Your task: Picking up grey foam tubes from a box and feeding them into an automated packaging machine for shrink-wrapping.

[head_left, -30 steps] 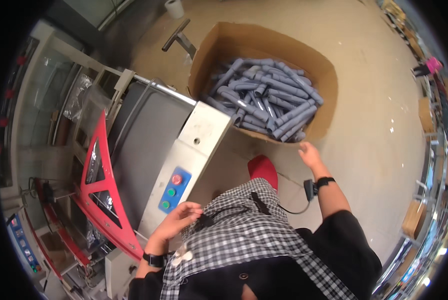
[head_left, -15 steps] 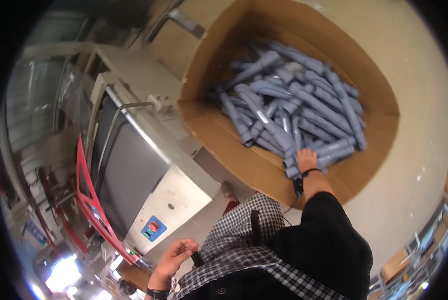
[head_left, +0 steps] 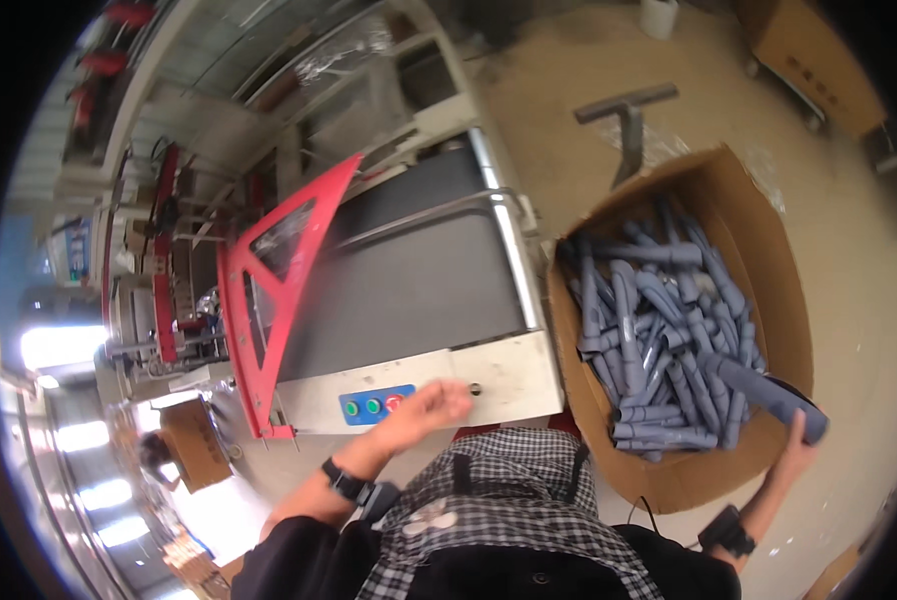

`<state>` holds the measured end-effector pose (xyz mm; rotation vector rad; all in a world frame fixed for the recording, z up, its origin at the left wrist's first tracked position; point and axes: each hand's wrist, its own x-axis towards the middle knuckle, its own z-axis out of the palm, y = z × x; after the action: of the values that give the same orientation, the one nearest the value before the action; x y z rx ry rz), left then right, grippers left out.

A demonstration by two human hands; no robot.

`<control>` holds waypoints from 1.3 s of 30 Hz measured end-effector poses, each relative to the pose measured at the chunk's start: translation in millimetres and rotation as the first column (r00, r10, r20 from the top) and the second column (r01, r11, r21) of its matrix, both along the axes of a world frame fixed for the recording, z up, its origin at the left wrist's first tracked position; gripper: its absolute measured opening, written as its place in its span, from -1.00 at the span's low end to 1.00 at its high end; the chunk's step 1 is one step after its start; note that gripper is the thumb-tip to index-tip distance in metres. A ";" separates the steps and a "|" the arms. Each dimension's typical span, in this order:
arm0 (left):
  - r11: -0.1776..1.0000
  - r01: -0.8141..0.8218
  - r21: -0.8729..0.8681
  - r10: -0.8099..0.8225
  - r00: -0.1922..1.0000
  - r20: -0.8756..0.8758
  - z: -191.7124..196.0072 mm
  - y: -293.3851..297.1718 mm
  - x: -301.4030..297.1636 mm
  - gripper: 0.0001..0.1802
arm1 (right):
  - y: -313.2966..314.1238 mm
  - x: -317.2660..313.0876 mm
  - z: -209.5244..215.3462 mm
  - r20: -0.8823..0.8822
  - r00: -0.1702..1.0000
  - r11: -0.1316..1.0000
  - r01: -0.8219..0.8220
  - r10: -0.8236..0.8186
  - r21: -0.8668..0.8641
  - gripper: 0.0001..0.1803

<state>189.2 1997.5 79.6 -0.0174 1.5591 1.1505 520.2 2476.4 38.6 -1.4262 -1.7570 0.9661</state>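
Observation:
A large cardboard box [head_left: 781,290] on the floor to my right holds several grey-blue tube-shaped parts [head_left: 649,340]. My right hand [head_left: 797,448] is over the box's near right corner, shut on one of these grey-blue parts [head_left: 769,392], lifted above the pile. My left hand [head_left: 431,405] rests empty, fingers loosely curled, on the front panel of a conveyor machine [head_left: 509,385], just right of its blue button panel [head_left: 377,405]. The machine's dark belt [head_left: 409,280] runs away from me.
A red triangular guard frame [head_left: 269,290] stands at the belt's left side. Beyond it are more machinery and shelving [head_left: 159,280]. A grey metal stand [head_left: 629,110] sits on the concrete floor behind the box. Another cardboard box [head_left: 809,50] is at the far right.
My head has turned left, bringing the conveyor to the middle. My right hand has lifted a grey-blue part out of the pile. My left hand has risen to the machine's front panel.

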 end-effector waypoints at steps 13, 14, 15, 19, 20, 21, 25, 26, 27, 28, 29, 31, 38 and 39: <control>0.096 -0.926 0.366 0.840 0.273 0.470 -40.0 -57.2 -205.4 -0.38 | -122.6 -339.6 44.4 -0.877 0.480 0.794 -0.522 -0.030 -0.312 -0.65; 0.042 -0.935 0.351 0.815 0.235 0.530 -39.3 -59.5 -208.7 -0.40 | -128.9 -360.5 33.0 -0.878 0.477 0.767 -0.553 -0.029 -0.326 -0.62; -0.012 -0.943 0.331 0.788 0.195 0.583 -39.1 -62.1 -211.0 -0.42 | -139.8 -382.0 23.7 -0.878 0.478 0.752 -0.571 -0.021 -0.329 -0.59; 0.030 -0.931 0.364 0.790 0.245 0.562 -39.8 -65.9 -209.9 -0.46 | -161.9 -435.1 -11.9 -0.842 0.531 0.658 -0.601 -0.095 -0.454 -0.54; 0.036 -0.933 0.358 0.792 0.245 0.559 -40.4 -68.3 -209.4 -0.46 | -168.3 -446.2 -21.4 -0.836 0.533 0.627 -0.611 -0.126 -0.484 -0.54; 0.017 -0.933 0.360 0.778 0.238 0.582 -41.8 -70.6 -208.2 -0.47 | -176.4 -456.3 -25.4 -0.830 0.535 0.597 -0.618 -0.158 -0.511 -0.53; 0.011 -0.938 0.347 0.749 0.238 0.618 -47.3 -73.2 -208.5 -0.49 | -228.3 -496.8 -20.5 -0.779 0.626 0.517 -0.672 0.016 -0.529 -0.40; 0.017 -0.931 0.366 0.743 0.257 0.618 -47.7 -76.3 -208.6 -0.50 | -254.2 -507.2 -4.9 -0.707 0.698 0.638 -0.598 0.117 -0.485 -0.47; 0.040 -0.926 0.376 0.725 0.286 0.627 -49.7 -75.0 -208.1 -0.50 | -257.2 -512.1 -22.2 -0.609 0.736 0.714 -0.593 0.294 -0.372 -0.39; 0.054 -0.918 0.393 0.678 0.323 0.661 -48.7 -75.9 -207.4 -0.50 | -257.2 -513.9 -36.2 -0.172 0.808 0.822 -0.569 0.563 0.019 -0.33; 0.056 -0.910 0.410 0.630 0.351 0.693 -48.8 -80.3 -206.9 -0.51 | -260.2 -513.8 -31.0 -0.084 0.744 0.747 -0.665 0.663 0.001 -0.34; 0.129 -0.892 0.434 0.724 0.384 0.574 -55.2 -89.5 -205.6 -0.48 | -268.4 -499.9 -7.8 0.484 0.686 0.645 -0.710 0.543 0.283 -0.40; 0.304 -0.883 0.357 0.713 0.459 0.530 -48.3 -76.0 -188.5 -0.51 | -180.7 -368.7 -51.6 0.344 0.832 0.821 -0.523 0.434 0.230 -0.53; 0.331 -0.883 0.333 0.723 0.464 0.512 -44.0 -66.3 -183.0 -0.53 | -162.1 -338.4 -68.0 0.383 0.846 0.857 -0.471 0.372 0.209 -0.52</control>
<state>6.1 1931.3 35.7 -0.6330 0.8188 2.3020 181.9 2314.3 -29.4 -1.0624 -2.4298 0.6524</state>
